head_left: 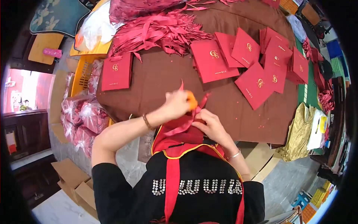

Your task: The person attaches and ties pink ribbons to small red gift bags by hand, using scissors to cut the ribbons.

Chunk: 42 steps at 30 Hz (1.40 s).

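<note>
Ribbon [184, 127], red, thin and satiny, is held above the near edge of a table draped in brown cloth [156, 80]. One strand is pinched between the thumb and fingers of the right hand [212, 125]; the left hand [177, 103] is curled beside it, something orange seen at its fingertips, but whether ribbon is gripped there cannot be told. One bracelet is worn on each wrist. Below, a red apron with yellow piping [194, 149] is worn over a black shirt studded with shiny beads. Beyond the hands, a tangled heap of flat red strips [156, 35] is piled. Flat, square-cornered red cards are laid out: one stack [116, 71] at left and at least seven cards [255, 86], overlapping, at right. Beside the table, at least three clear plastic bags [93, 117] are seen, filled with red goods.
</note>
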Motion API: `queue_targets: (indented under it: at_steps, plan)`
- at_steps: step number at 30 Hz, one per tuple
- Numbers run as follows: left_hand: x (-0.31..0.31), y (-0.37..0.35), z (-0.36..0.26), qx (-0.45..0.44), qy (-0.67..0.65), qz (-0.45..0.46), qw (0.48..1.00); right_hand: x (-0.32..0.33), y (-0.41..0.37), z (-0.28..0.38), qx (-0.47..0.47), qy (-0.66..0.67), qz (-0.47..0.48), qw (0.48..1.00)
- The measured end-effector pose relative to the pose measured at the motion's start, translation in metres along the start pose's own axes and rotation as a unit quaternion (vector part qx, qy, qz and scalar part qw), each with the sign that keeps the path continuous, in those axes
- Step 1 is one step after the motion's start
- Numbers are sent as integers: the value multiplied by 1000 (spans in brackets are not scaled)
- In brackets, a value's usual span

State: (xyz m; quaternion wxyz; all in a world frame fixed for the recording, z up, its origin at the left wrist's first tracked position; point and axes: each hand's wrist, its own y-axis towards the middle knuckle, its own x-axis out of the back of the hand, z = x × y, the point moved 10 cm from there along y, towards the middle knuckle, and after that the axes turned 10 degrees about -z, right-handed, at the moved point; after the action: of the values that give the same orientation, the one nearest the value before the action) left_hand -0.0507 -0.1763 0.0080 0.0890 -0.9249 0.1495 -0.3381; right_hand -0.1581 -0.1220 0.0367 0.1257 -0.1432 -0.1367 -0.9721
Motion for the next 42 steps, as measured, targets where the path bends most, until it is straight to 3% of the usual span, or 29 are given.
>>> queue_targets:
  at_steps: [1, 2, 4, 6, 8, 12, 14, 16, 18, 20, 24, 25, 30, 34, 37, 40, 42]
  plan:
    - [14, 14, -2, -21, -49, -49, 997, -8, -1, 1, -10, 17, 34, 999]
    - [20, 21, 7, 21, -146, -41, 988, -15, -3, 3, -20, 34, 68, 997]
    - [29, 18, -1, 39, -215, 27, 975, -13, -3, 4, -28, 19, 56, 998]
    - [31, 14, 10, 38, -195, 21, 980, -11, -4, -5, -55, 26, 48, 997]
    - [23, 10, 16, 45, -280, 43, 958, -9, -2, -4, -47, 31, 41, 998]
    - [15, 10, 14, 57, -295, 40, 953, -12, -2, -1, -43, 35, 58, 997]
    - [16, 12, 18, 62, -286, 29, 956, -10, 0, 0, -44, 36, 49, 997]
    - [36, 17, 20, 17, -186, -22, 982, -7, 0, -2, -37, 33, 37, 998]
    - [47, 17, 18, -15, -150, -8, 989, -5, 1, -4, -33, 31, 19, 999]
    - [34, 12, 19, -9, -182, 74, 980, -9, -1, -10, -51, 17, 39, 998]
    - [31, 11, 34, 50, -275, 102, 955, -12, 2, -7, -60, 4, 58, 996]
    - [43, 12, 25, -7, -174, 95, 980, -13, 1, -7, -58, 11, 59, 997]
    - [30, 5, 14, -96, -3, 126, 987, -12, 1, -8, -63, 21, 57, 996]
    - [25, 10, 17, -62, -48, 138, 987, -12, 1, -8, -72, 22, 59, 995]
    - [25, 18, 34, 85, -287, 129, 945, -10, 0, -10, -82, 30, 65, 994]
    - [38, 34, 34, 76, -315, 67, 944, -11, 2, -6, -75, 31, 79, 994]
    - [30, 33, 31, 91, -302, 76, 946, -12, 2, -5, -73, 28, 86, 993]
